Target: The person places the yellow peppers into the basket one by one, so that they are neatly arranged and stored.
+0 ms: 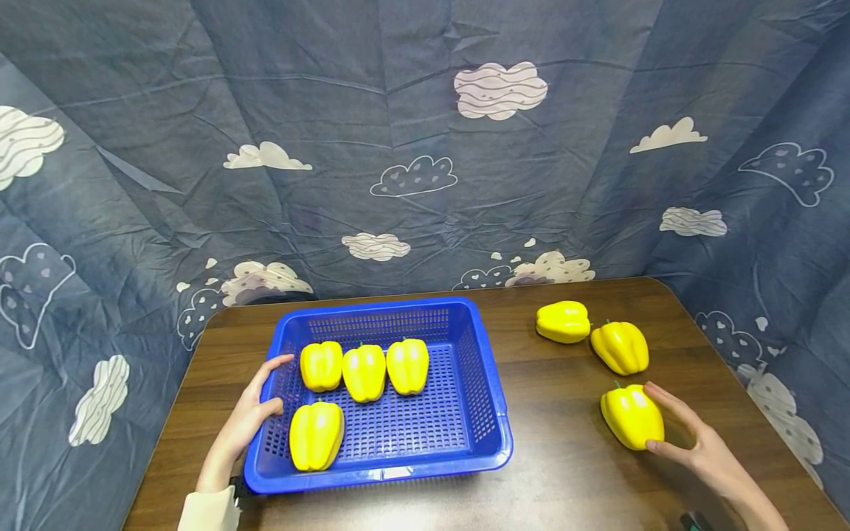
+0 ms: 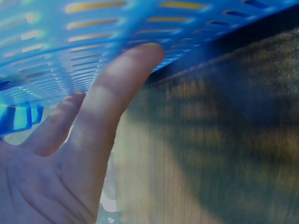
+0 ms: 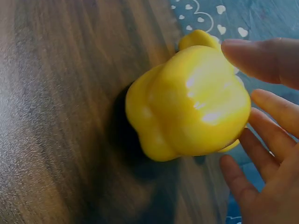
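A dark blue cloth (image 1: 425, 214) printed with pale clouds hangs in folds behind and along both sides of the brown, wood-grained tabletop (image 1: 551, 420). On the left part of the tabletop stands a blue plastic basket (image 1: 491, 383) with slotted walls and a perforated floor. The left hand (image 1: 249, 409) is at the basket's left rim, thumb and fingers extended rather than curled round it; how firmly they touch, I cannot tell. The right hand (image 1: 697, 442) is released, its thumb and fingers spread at the right side of a yellow bell pepper (image 1: 632, 417), which rests on the right part of the tabletop, nearest the person; whether the fingertips touch its skin is unclear. Just beyond it lies a second loose pepper (image 1: 620, 348), and farther back, to the left, a third loose pepper (image 1: 563, 322) on its side. Four more yellow peppers sit inside the basket: a row of three (image 1: 364, 373) near the back, and a front-left pepper (image 1: 316, 436) by itself. A cream sleeve end (image 1: 209, 510) shows at the left wrist, with a small dark band (image 1: 237, 488) beside it.
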Available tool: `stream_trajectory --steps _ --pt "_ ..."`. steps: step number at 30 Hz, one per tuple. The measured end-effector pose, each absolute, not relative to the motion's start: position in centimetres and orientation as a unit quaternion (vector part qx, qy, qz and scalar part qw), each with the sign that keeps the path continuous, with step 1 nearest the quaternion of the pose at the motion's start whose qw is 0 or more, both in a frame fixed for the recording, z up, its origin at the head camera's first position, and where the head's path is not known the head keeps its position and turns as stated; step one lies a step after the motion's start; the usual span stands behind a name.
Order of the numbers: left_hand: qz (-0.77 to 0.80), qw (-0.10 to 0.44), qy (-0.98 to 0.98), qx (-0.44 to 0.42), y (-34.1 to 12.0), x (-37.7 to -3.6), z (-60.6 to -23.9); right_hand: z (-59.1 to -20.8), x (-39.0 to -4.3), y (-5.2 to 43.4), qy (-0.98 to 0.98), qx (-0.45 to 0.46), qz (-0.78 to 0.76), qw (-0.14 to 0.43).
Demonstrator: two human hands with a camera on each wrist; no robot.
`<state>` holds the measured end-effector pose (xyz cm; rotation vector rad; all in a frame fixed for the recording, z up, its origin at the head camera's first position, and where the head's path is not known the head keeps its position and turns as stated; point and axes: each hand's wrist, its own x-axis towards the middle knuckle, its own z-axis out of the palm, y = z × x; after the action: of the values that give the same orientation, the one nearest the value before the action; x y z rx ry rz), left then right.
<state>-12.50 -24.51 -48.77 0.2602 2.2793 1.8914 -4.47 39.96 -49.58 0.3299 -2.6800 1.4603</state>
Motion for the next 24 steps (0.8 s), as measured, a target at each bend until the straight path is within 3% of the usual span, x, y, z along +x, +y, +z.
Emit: stream_trajectory --steps 7,16,24 --pt "0.621 0.081 0.776 0.079 -24.4 -12.5 -48.4 -50.2 -4.7 40.2 -0.870 0.088 0.485 0.021" --pt "0.627 0.082 0.770 0.082 -24.4 -12.4 -48.5 -50.7 -5.0 40.0 -0.882 0.109 0.455 0.052" --pt "0.627 0.081 0.770 0.085 -24.4 -12.5 -48.6 -51.1 -5.3 40.1 -0.879 0.068 0.470 0.038"
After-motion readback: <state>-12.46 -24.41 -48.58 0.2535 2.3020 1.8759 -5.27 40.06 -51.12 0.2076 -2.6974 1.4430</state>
